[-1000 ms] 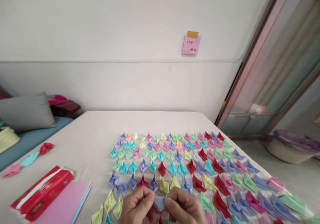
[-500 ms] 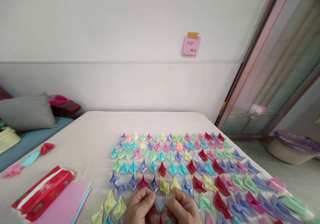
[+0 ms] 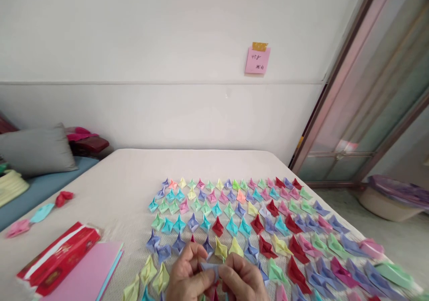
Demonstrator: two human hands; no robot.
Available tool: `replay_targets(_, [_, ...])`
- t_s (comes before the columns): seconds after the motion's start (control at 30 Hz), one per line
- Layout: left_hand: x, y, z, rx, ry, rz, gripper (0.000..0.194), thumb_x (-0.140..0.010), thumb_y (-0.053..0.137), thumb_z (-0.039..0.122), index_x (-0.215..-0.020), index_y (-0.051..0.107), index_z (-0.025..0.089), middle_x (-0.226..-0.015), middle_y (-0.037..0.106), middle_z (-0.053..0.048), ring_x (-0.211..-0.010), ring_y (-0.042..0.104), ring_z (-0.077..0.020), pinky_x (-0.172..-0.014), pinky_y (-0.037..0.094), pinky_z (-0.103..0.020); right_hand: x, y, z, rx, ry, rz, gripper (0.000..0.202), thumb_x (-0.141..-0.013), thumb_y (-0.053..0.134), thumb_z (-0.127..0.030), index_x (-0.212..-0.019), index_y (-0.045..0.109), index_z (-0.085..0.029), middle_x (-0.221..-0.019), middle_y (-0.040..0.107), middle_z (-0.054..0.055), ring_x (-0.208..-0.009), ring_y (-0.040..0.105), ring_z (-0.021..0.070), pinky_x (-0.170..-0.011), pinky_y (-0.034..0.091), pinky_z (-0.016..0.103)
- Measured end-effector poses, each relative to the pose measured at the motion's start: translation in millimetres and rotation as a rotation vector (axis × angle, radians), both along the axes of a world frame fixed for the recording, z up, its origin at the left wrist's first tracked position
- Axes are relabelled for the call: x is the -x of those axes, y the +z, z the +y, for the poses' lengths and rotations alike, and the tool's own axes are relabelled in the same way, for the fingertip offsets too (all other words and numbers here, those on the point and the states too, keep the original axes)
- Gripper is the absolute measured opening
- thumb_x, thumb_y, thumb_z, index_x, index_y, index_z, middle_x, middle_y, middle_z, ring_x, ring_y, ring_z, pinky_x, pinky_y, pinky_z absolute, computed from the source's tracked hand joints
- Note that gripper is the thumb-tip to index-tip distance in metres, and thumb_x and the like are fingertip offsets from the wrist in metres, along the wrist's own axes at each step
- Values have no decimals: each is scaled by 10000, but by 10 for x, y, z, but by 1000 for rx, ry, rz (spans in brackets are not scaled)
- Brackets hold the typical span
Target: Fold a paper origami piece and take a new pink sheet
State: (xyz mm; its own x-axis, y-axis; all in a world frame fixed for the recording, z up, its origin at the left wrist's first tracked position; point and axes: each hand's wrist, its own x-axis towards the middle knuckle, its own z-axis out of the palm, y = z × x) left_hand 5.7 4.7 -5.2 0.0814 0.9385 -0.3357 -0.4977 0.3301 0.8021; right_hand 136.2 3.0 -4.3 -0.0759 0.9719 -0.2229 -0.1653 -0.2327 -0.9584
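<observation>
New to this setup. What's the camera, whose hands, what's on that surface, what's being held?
There is one camera, worn on a person's head, looking forward and down; there is no robot. At the bottom edge are that person's own bare hands: the left hand and right hand together pinch a small lilac folded paper. In front lies a pale cloth-covered surface holding rows of small folded paper shapes in many colours. At the left lie a stack of pink paper sheets and a red packet. A pink sticky note hangs on the wall.

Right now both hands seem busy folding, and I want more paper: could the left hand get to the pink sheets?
Probably yes. The left hand pinches a lavender paper piece, but the pink sheets lie just to its left with only folded boats between.
</observation>
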Motion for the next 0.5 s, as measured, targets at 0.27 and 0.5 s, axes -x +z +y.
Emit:
replay_targets(0.27, [71,-83,71,79,-4,-42,419,-495,943,395,-707,667,162,-432,604,57,-358,494,-50,-392,325,-142,-93,-138,52,-334,0,-160,167,-796,621,-239,-946,668,-180,-682,605,-9,-584,563,143,-562,442,240])
replay_targets(0.5, [97,38,38,-1,-65,76,494,-659,753,638,-758,720,154,-444,602,32,-416,547,-98,-431,352,-168,-154,-194,54,-562,-51,-383,151,-803,610,-174,-777,746,-232,-638,700,-15,-583,641,140,-582,465,208])
